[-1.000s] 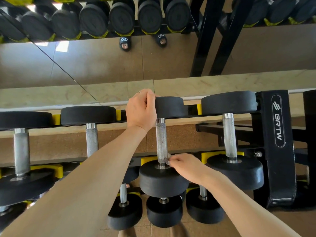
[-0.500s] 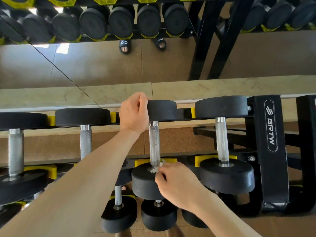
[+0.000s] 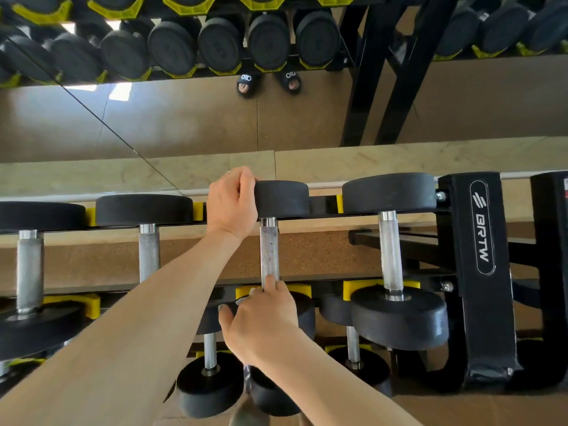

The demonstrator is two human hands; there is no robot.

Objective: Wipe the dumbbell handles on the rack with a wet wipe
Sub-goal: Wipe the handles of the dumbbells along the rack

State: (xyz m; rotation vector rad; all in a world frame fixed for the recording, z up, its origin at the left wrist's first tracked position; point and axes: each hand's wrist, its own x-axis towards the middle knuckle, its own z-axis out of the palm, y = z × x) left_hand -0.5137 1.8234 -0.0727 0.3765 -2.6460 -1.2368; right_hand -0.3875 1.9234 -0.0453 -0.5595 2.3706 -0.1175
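Observation:
A black dumbbell with a knurled steel handle [image 3: 269, 250] lies across the top tier of the rack [image 3: 479, 241]. My left hand [image 3: 232, 202] grips its far head [image 3: 282, 198] from the left side. My right hand [image 3: 261, 321] is curled around the near end of the handle, where it meets the near head. A small white wet wipe [image 3: 252, 291] peeks out beside the fingers, mostly hidden under the hand.
Other dumbbells sit on the same tier: one to the right [image 3: 390, 250], two to the left [image 3: 149, 253]. Smaller dumbbells [image 3: 210, 379] rest on the lower tier. A mirror [image 3: 184, 118] behind shows the rack and sandalled feet.
My right hand has shifted left and wrapped further round the near end of the handle, covering most of the wipe. My left hand keeps its hold on the far head.

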